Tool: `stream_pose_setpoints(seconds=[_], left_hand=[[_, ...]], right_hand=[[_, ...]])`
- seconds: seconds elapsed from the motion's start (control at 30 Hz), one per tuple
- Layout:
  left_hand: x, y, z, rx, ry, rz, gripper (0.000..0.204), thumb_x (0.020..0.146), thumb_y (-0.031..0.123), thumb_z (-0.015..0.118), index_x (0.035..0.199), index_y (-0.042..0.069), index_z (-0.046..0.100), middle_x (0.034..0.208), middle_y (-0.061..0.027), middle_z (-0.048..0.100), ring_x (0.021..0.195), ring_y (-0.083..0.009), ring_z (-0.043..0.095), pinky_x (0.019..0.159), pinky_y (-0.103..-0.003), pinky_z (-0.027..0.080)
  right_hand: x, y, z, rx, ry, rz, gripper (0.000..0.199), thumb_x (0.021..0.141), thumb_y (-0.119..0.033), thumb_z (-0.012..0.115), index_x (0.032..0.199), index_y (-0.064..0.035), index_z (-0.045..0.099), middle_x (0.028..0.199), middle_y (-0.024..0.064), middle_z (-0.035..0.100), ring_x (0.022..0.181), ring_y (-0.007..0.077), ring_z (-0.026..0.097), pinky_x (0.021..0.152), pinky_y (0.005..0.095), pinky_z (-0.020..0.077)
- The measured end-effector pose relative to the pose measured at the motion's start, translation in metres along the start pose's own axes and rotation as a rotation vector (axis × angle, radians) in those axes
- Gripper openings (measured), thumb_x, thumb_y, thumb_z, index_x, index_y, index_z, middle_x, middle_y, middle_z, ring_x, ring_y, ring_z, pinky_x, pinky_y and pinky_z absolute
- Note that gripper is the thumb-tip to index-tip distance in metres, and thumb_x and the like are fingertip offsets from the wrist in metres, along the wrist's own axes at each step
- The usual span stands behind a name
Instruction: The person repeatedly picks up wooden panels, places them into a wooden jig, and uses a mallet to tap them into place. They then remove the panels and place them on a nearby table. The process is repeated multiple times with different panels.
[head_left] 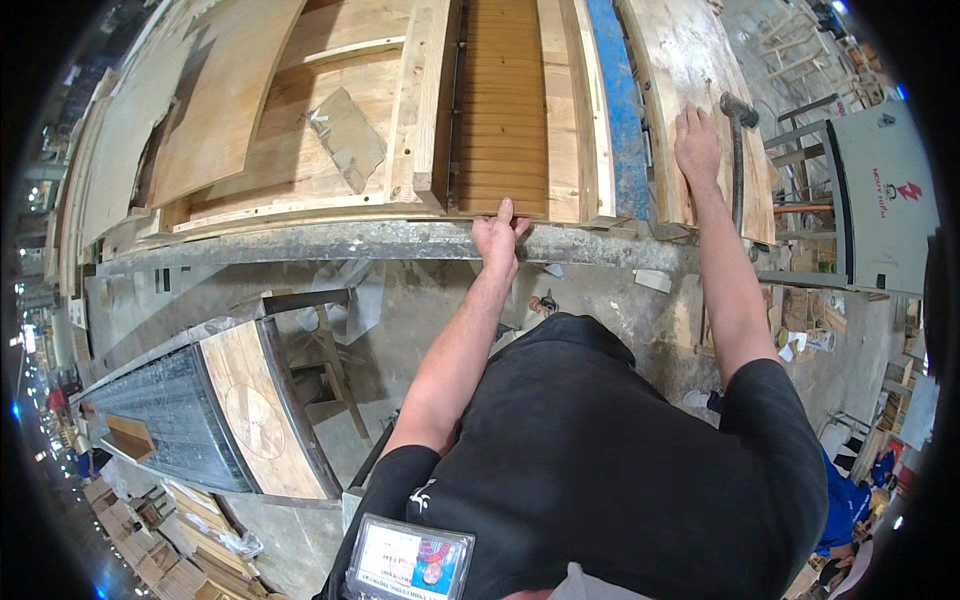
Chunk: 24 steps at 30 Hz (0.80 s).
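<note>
A long brown wooden board (503,110) with a striped grain lies between the pale rails of a wooden frame (425,110). My left hand (497,238) is closed on the near end of this board, thumb on top and the other fingers partly hidden under the edge. To the right, my right hand (697,148) rests on a pale wooden plank (668,50), palm down with its fingers laid forward, and I see nothing held in it. Just right of that hand, a hammer (738,150) lies on the plank, its dark head pointing away from me.
A blue strip (620,100) runs between frame and plank. A small board scrap (348,138) and thin plywood sheets (225,90) lie at left. Behind on the left stands a dark-topped table (170,420). A grey cabinet (885,195) stands at right; another person in blue (845,500) is lower right.
</note>
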<state>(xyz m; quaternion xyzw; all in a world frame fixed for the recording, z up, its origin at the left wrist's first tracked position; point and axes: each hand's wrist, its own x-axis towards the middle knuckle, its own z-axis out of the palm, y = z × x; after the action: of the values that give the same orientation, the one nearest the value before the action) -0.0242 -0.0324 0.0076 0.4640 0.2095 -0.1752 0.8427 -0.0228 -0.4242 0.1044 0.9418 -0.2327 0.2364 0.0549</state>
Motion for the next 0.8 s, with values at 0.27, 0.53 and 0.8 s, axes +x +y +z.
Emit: stream_pose_setpoints(seconds=[0.27, 0.53, 0.8], left_hand=[[0.001, 0.001, 0.001, -0.015, 0.040, -0.020, 0.023, 0.099, 0.011, 0.066, 0.115, 0.000, 0.054, 0.105, -0.0107, 0.066, 0.082, -0.0195, 0.066, 0.070, -0.038, 0.064], [-0.006, -0.002, 0.004, -0.002, 0.045, -0.004, 0.027, 0.101, 0.017, 0.064, 0.121, 0.001, 0.056, 0.108, -0.0104, 0.067, 0.087, -0.0204, 0.068, 0.081, -0.040, 0.063], [-0.008, 0.000, -0.001, 0.041, -0.083, 0.027, 0.031, 0.100, 0.017, 0.066, 0.124, 0.002, 0.054, 0.114, -0.0135, 0.066, 0.094, -0.0223, 0.069, 0.077, -0.036, 0.063]], right_hand=[[0.001, -0.006, -0.005, 0.023, 0.075, -0.009, 0.039, 0.103, -0.035, 0.048, 0.128, -0.0096, 0.063, 0.130, 0.0149, 0.064, 0.121, 0.0328, 0.059, 0.101, 0.0508, 0.0458], [0.003, -0.011, -0.018, -0.001, 0.086, -0.002, 0.032, 0.101, -0.031, 0.051, 0.120, -0.0086, 0.064, 0.121, 0.0140, 0.065, 0.116, 0.0321, 0.059, 0.096, 0.0507, 0.0469], [0.001, -0.006, -0.004, -0.088, -0.059, 0.027, 0.036, 0.093, -0.022, 0.058, 0.125, -0.0040, 0.058, 0.128, 0.0154, 0.058, 0.123, 0.0336, 0.053, 0.101, 0.0520, 0.0423]])
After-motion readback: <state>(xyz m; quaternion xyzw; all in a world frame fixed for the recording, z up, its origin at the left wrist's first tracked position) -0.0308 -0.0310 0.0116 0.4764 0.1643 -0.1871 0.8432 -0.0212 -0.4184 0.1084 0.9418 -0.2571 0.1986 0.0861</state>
